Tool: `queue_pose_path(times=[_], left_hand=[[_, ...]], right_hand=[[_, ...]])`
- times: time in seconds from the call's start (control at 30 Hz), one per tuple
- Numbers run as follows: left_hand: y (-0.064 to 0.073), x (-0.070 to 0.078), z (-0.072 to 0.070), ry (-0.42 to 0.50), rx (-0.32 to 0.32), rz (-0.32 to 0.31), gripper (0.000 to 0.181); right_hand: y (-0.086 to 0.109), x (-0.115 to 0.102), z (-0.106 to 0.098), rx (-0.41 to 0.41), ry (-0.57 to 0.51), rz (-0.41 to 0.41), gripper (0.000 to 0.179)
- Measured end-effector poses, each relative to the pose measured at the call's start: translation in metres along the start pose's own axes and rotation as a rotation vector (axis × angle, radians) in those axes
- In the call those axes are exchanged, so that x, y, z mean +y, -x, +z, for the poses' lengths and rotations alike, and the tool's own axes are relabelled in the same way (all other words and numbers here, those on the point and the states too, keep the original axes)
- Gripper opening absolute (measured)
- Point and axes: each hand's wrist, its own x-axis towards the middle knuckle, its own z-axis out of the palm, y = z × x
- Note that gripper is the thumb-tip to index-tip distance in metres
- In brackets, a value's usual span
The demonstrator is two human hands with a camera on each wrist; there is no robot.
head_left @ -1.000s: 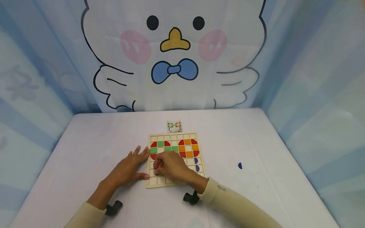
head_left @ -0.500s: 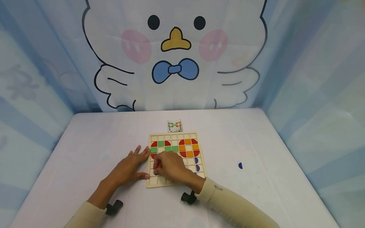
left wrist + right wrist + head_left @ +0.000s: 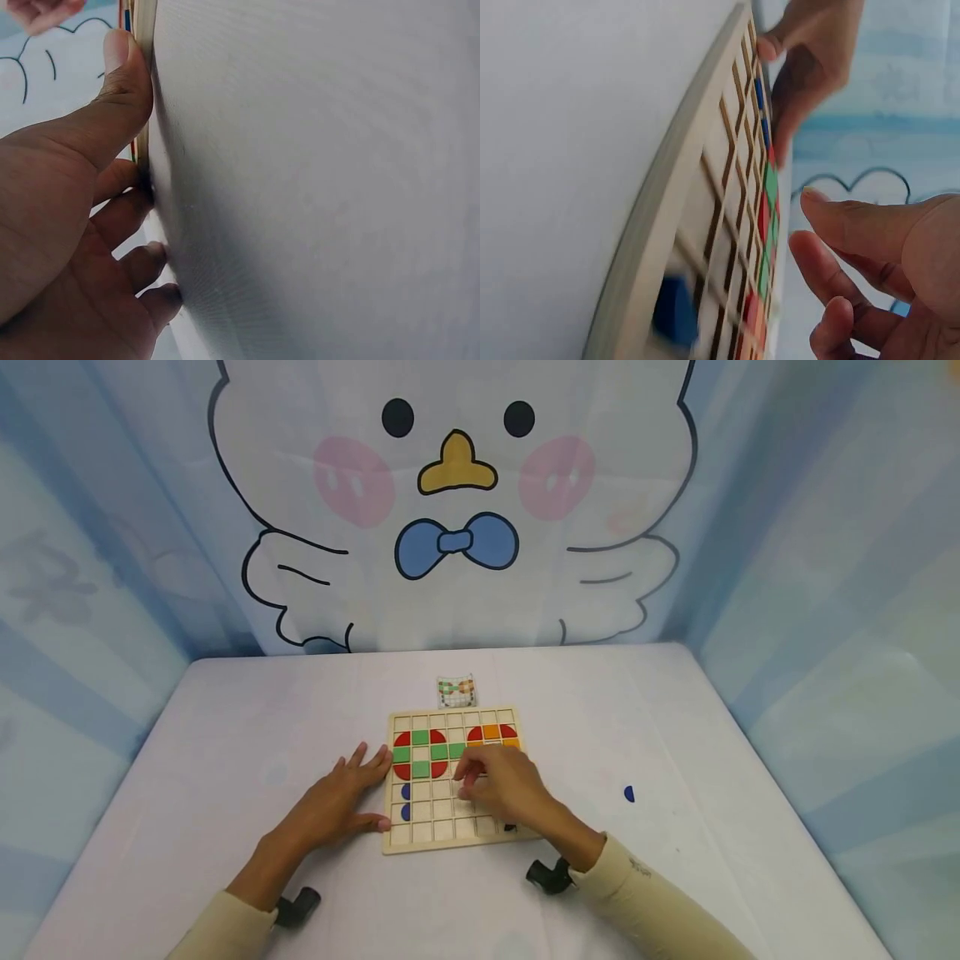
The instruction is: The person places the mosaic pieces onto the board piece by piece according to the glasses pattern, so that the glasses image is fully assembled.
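A wooden grid board lies on the table. Along its left edge rests my left hand, fingers spread and thumb against the lower left side. Two blue half-circle pieces sit in the board's left column, below green squares and red quarter-circles. Over the board's right half hovers my right hand, thumb and fingertips apart with nothing visible between them; it hides some right-side cells. Red pieces and orange squares show at upper right. A blurred blue piece appears on the board in the right wrist view.
A small pattern card lies just behind the board. One loose blue half-circle is on the white table to the right. Black wrist cameras hang at both cuffs. A printed curtain stands behind the table.
My right hand has moved right from the board's left columns, uncovering two blue half-circles there, and its fingertips have parted. The left hand stays in place.
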Motion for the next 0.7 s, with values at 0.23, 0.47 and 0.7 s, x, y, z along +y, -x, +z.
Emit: queue_pose_path(times=[0.23,0.47,0.7], left_hand=[[-0.001,-0.001,0.002,0.001,0.003,0.001,0.107],[0.000,-0.002,0.003,-0.014,0.012,0.016,0.106],[0.000,-0.001,0.002,-0.016,0.010,0.000,0.106]], right_hand=[[0.027,0.046,-0.040,0.084,0.044,0.147,0.019],[0.057,0.098,-0.082,0.113,0.119,0.216,0.018],[0.084,0.133,-0.114,0.105,0.158,0.187,0.023]])
